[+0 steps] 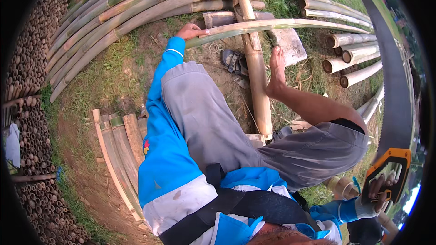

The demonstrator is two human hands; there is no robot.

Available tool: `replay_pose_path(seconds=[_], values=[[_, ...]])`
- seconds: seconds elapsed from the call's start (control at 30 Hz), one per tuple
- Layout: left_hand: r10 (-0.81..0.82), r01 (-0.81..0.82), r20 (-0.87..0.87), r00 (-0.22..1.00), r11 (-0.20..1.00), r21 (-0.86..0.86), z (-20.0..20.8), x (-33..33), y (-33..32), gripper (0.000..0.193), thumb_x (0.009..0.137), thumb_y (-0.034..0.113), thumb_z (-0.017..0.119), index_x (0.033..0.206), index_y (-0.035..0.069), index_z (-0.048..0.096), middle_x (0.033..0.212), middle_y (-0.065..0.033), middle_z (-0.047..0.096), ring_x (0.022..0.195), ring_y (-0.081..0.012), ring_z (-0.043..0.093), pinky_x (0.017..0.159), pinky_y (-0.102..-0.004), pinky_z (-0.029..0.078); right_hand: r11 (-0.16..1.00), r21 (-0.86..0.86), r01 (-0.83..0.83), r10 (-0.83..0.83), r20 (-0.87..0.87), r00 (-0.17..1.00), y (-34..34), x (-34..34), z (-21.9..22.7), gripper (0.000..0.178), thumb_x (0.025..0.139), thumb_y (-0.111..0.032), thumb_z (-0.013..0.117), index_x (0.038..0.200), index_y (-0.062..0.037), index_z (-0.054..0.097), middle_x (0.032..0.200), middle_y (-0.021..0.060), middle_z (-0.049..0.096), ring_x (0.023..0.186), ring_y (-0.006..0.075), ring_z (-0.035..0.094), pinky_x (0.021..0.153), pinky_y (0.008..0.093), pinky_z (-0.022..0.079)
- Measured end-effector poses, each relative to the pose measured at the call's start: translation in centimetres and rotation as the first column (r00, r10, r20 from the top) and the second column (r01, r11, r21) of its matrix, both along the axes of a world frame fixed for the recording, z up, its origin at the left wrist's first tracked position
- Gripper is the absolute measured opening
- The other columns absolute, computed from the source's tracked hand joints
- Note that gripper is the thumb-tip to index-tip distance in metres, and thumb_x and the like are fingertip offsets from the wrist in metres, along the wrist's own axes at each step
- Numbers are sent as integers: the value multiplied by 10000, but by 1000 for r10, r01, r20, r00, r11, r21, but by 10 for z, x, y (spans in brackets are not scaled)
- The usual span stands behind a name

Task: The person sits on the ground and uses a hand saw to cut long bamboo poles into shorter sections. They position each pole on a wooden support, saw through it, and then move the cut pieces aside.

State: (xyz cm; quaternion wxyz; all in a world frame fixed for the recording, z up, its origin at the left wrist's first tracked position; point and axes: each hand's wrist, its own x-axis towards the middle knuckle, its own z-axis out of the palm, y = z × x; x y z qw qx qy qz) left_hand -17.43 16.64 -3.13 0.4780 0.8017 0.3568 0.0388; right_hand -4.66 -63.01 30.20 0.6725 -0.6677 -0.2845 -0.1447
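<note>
My left hand (191, 31) is closed on the near-left end of a long bamboo pole (259, 25), thumb and fingers at its cut edge. The pole lies crosswise over a thick bamboo support (258, 81) and runs off to the right. Out at the right, my right hand (380, 191) wraps round the orange and black handle of a handsaw (394, 90). Its wide grey blade points up and away, toothed edge facing left, apart from the pole. My bare foot (276, 70) is set beside the support, next to a pale concrete block (293, 44).
Long bamboo poles (136, 11) lie side by side at the far left. Cut bamboo lengths (352, 53) rest on the grass at right, and split pieces (119, 147) at left. Stacked bamboo ends (34, 41) line the left edge. A dark sandal (234, 61) lies near the support.
</note>
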Motion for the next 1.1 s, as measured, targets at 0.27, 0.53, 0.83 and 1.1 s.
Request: replay_pose_path(seconds=[0.27, 0.53, 0.83, 1.1], values=[[30, -35, 27, 999, 975, 218, 1, -14, 10, 655, 808, 690, 843, 1069, 90, 812, 1151, -165, 781, 1123, -297, 719, 995, -437, 538, 616, 422, -665, 786, -283, 549, 194, -56, -72, 551, 939, -77, 711, 1416, 10, 450, 1050, 65, 511, 619, 148, 547, 516, 288, 463], [-55, 47, 142, 988, 997, 60, -3, -17, 2, 485, 1011, 525, 713, 1236, 98, 761, 1215, -145, 764, 1166, -265, 691, 1010, -441, 519, 599, 185, -779, 664, -659, 353, 317, -111, -162, 417, 1059, -232, 637, 1374, 9, 507, 874, 62, 605, 707, 166, 601, 618, 291, 490], [4, -6, 6, 1000, 955, 297, 5, -63, -7, 573, 877, 388, 744, 1330, 40, 702, 1273, -254, 728, 1191, -439, 691, 1023, -513, 546, 653, 719, -236, 533, -659, -531, 351, -126, -216, 455, 1158, -382, 512, 1375, 15, 557, 905, 9, 637, 771, 126, 615, 696, 265, 542], [52, 113, -214, 976, 716, 689, 7, -61, -26, 565, 721, 279, 923, 1169, 38, 676, 1104, -256, 761, 1040, -463, 731, 912, -572, 581, 698, 687, -202, 526, -684, -506, 336, -147, -224, 496, 1114, -401, 573, 1396, 6, 553, 946, -20, 660, 839, 115, 648, 757, 268, 560]])
